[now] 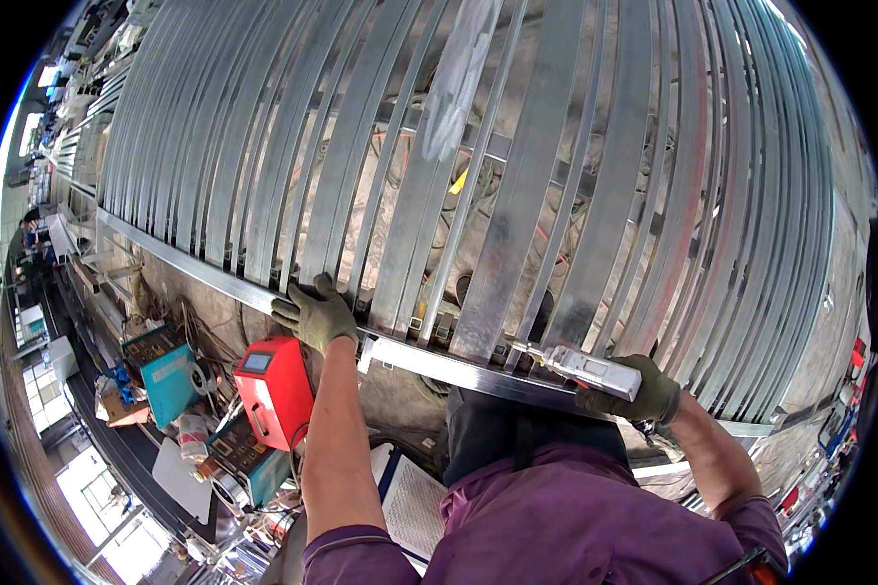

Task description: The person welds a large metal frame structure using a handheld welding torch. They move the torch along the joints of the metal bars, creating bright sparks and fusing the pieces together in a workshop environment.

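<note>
My left hand (314, 312), in a dark green work glove, rests on the long metal rail (215, 278) at the near edge of a rack of shiny steel strips (517, 195), its fingers curled over the rail. My right hand (644, 392), also gloved, grips a grey hand-held welding gun (585, 369). The gun's nozzle points left at the rail near the foot of a wide strip. Several strips fan away from me, all crossing the rail.
A red welding machine (275, 388) stands on the floor below my left arm, with a teal machine (171, 375) to its left and another unit (239, 458) nearer. A white sheet (415, 502) lies by my chest. Cables and clutter cover the floor at left.
</note>
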The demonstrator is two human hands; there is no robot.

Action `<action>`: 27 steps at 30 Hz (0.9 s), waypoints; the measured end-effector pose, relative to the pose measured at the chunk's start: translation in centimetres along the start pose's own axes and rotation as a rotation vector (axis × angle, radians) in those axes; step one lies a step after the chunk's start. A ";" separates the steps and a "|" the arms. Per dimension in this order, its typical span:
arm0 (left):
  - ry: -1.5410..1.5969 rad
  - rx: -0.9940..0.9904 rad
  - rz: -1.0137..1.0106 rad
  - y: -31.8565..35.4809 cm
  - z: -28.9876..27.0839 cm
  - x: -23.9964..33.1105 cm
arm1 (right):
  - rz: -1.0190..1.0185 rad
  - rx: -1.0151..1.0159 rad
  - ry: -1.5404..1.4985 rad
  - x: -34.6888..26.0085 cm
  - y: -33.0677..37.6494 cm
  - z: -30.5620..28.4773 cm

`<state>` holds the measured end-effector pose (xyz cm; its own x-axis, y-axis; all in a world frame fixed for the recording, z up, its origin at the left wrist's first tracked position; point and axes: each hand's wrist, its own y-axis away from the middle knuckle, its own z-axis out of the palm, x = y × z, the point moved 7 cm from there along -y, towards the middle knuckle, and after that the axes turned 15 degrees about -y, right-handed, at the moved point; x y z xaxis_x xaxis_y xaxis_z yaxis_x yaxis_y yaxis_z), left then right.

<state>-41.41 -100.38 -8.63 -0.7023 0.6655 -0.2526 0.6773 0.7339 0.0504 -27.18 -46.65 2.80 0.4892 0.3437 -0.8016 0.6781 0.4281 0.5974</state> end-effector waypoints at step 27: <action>-0.458 -0.685 1.237 12.6 -8.7 18.0 | -0.054 0.120 0.139 -4.4 -3.4 6.7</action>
<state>-47.39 -78.01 -4.17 0.4440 0.8958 0.0207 0.4552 -0.2455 0.8559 -27.95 -55.27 4.18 0.3756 0.4384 -0.8165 0.7659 0.3493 0.5398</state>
